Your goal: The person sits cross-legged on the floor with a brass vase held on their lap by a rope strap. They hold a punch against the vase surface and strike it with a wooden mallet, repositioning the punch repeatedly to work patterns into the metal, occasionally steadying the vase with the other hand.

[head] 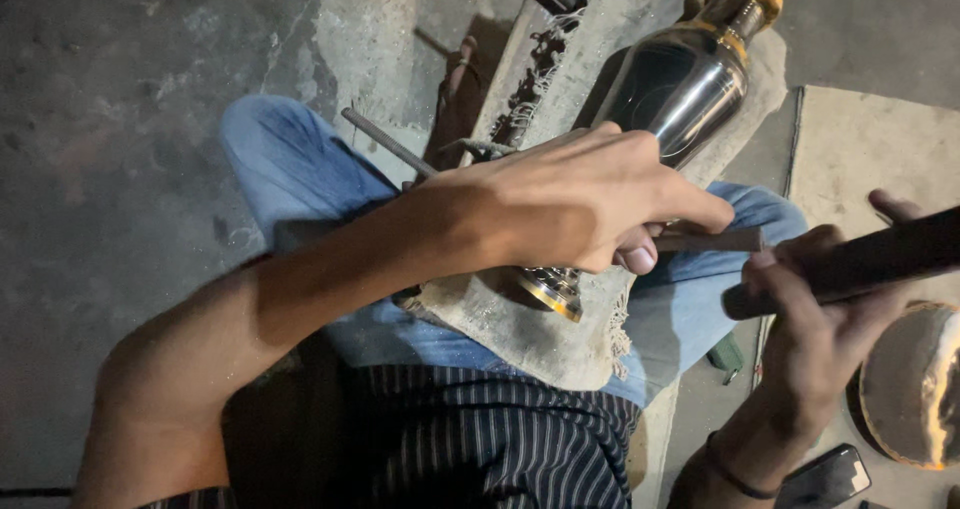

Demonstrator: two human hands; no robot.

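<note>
Centrally, the left hand (575,204) pinches a thin metal rod (715,240) over a shiny vase (680,84); right hand (815,329) clasps a dark handle (860,261).

A polished silver metal vessel (680,84), banded in gold at its neck and at its lower rim, lay just beyond the left grip (580,204) on a pale grey-beige cloth (520,329) with frayed fringe. Under the cloth showed faded blue jeans (290,164); nearer the body, a dark shirt (480,439) carried fine pale vertical stripes. The left grip pinched a dull brown metal rod (715,240). The right grip (820,319) closed round a near-black handle (860,259), a thin black band (735,477) circling its wrist. Beside the right grip sat a round tan object (915,389) with a glowing orange-yellow edge. The floor (120,119) was mottled dark grey.
</note>
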